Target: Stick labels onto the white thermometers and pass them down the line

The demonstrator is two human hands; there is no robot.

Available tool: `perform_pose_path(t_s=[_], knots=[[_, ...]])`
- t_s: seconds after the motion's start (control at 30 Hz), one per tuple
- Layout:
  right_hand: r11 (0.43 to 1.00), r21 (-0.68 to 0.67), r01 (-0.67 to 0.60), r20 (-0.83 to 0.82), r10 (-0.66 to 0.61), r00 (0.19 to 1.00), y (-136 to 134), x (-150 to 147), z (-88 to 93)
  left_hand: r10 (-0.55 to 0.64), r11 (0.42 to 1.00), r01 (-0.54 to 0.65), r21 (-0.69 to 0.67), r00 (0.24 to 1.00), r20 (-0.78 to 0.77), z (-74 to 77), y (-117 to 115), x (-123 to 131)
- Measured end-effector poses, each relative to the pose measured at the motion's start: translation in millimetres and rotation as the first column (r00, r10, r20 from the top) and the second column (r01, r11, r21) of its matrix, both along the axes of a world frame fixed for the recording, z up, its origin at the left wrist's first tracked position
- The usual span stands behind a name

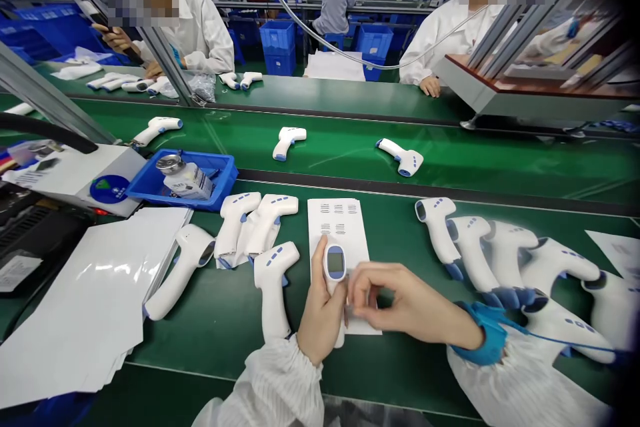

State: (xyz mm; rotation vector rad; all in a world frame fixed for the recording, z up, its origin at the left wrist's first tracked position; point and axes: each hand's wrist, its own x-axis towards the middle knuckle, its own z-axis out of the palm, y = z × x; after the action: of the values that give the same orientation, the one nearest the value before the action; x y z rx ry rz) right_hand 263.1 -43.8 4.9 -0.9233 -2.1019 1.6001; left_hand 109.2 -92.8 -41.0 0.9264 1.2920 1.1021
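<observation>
My left hand [320, 323] is wrapped round the handle of a white infrared thermometer [335, 264], its small grey screen facing me. Close beside the handle, my right hand [400, 293] has its fingers curled and pinched together, slightly blurred; whatever they hold cannot be made out. Under both hands lies a white label sheet [340, 208] with small printed marks. A lone thermometer [273, 280] rests just left of my left hand, and two more thermometers [270, 213] lie behind it. Several thermometers [473, 250] are spread to the right, partly behind my right forearm.
A blue tray [227, 180] holds a metal-topped bottle. Left stand a white paper stack [90, 307] and another thermometer [183, 273]. Across the green belt [340, 153] lie several thermometers. Co-workers sit beyond it. A blue wrist strap [485, 337] trails a cord rightward.
</observation>
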Motion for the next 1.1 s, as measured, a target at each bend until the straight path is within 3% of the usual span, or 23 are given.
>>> perform_pose_path(t_s=[0.1, 0.2, 0.7, 1.1], knots=[[0.958, 0.229, 0.172, -0.026, -0.170, 0.985, 13.7, -13.8, -0.7, -0.038, 0.996, 0.046, -0.073, 0.993, 0.111, 2.5, 0.9, 1.2], [0.914, 0.325, 0.242, -0.045, -0.240, 0.970, 26.2, -23.9, -2.5, -0.021, 0.995, 0.034, -0.090, 0.989, 0.147, 5.2, 1.8, 2.6], [0.925, 0.354, 0.142, 0.051, -0.170, 0.984, 45.2, -26.4, 7.2, -0.024, 0.994, 0.033, -0.100, 0.996, 0.087, 6.1, 2.6, 2.9], [0.926, 0.345, 0.154, 0.003, -0.165, 0.986, 44.7, -27.1, 4.7, -0.020, 0.996, 0.032, -0.081, 0.990, 0.140, 4.8, 1.8, 2.4]])
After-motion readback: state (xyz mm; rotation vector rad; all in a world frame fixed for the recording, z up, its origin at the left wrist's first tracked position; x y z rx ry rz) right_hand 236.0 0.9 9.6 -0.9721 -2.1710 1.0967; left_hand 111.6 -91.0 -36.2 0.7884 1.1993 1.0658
